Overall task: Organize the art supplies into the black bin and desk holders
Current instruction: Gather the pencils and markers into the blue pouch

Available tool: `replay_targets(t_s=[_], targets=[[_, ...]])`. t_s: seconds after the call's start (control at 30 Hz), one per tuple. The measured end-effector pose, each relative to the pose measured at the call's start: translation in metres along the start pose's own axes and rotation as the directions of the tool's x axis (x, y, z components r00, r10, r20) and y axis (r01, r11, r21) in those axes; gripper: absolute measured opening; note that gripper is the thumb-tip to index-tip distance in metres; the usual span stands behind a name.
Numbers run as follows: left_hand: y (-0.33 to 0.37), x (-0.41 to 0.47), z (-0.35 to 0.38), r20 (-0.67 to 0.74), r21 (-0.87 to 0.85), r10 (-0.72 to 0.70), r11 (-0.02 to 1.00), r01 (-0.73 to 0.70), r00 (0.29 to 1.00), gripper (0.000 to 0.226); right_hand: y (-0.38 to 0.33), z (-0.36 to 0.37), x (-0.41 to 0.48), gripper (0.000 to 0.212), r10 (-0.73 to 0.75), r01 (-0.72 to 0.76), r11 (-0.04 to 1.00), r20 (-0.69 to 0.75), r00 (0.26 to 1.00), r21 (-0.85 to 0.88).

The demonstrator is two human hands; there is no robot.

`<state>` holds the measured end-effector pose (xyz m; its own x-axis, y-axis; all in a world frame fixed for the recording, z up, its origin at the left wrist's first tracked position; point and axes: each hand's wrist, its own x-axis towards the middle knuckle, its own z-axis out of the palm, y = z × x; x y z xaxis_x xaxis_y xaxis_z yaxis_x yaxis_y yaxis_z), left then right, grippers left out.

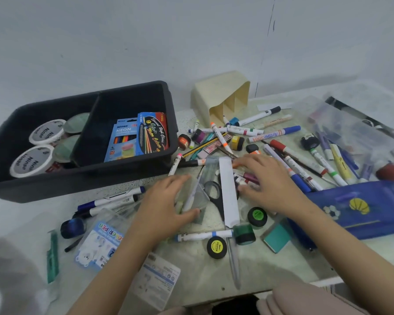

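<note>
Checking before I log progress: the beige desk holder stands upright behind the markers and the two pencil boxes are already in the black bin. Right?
Not quite. The beige desk holder lies tipped over on its side, its open end facing the markers, as the head view shows. The two pencil boxes are indeed already in the black bin.

A single head-worn wide-angle view looks forward and down, close over the cluttered table [255,267]; the wall [191,37] fills twelve o'clock, forearms enter from six, the black bin [55,187] at ten.
</note>
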<state>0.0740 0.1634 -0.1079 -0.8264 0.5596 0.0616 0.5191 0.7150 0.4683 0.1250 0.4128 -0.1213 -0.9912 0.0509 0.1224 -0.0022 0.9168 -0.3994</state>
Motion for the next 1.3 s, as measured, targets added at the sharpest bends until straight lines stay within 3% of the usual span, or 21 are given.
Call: replay_targets(t_s=[0.13,0.23,0.37,0.6,0.7,0.87,1.0,1.1,1.17,1.23,1.3], targets=[[0.000,-0.004,-0.003,0.071,-0.002,0.083,0.997,-0.083,0.994,0.080,-0.003,0.002,0.005,0.041,0.105,-0.106,0.994,-0.118,0.987,-0.001],[0.000,-0.005,-0.005,0.133,-0.001,0.106,0.994,-0.107,0.985,0.083,-0.019,0.003,0.012,0.015,0.147,-0.144,0.989,-0.193,0.970,0.029],[-0.002,-0.003,-0.006,0.137,-0.046,0.113,0.993,-0.108,0.984,0.083,-0.053,0.008,0.031,0.035,0.275,-0.278,0.961,-0.145,0.951,-0.001],[-0.012,0.003,-0.008,0.096,-0.326,0.041,0.945,-0.007,0.994,0.054,-0.075,0.025,0.056,0.036,0.440,-0.441,0.896,-0.033,0.897,-0.044],[-0.015,0.007,-0.010,0.064,-0.411,0.020,0.912,0.008,0.998,0.046,-0.075,0.021,0.059,0.017,0.481,-0.470,0.868,-0.036,0.876,0.163],[-0.008,0.010,-0.018,0.021,-0.514,0.104,0.854,-0.079,0.994,0.046,-0.073,-0.008,0.057,0.019,0.541,-0.349,0.676,-0.116,0.833,0.648],[0.009,0.019,-0.021,0.059,-0.725,0.068,0.689,-0.004,0.996,0.050,-0.083,-0.039,0.053,0.016,0.584,-0.249,0.527,-0.134,0.801,0.813],[0.023,0.031,-0.026,0.212,-0.895,-0.008,0.399,0.197,0.977,0.049,-0.097,-0.047,0.049,0.015,0.505,-0.250,0.467,-0.024,0.863,0.848],[0.029,0.035,-0.028,0.297,-0.933,-0.015,0.209,0.293,0.955,0.036,-0.105,-0.044,0.046,0.013,0.406,-0.279,0.506,0.059,0.912,0.816],[0.031,0.035,-0.030,0.336,-0.933,-0.026,0.126,0.337,0.941,0.030,-0.103,-0.034,0.043,0.017,0.390,-0.266,0.587,0.020,0.920,0.765],[0.028,0.031,-0.030,0.360,-0.930,-0.058,0.064,0.363,0.931,0.029,-0.092,-0.024,0.040,0.022,0.443,-0.329,0.769,-0.086,0.892,0.548]])
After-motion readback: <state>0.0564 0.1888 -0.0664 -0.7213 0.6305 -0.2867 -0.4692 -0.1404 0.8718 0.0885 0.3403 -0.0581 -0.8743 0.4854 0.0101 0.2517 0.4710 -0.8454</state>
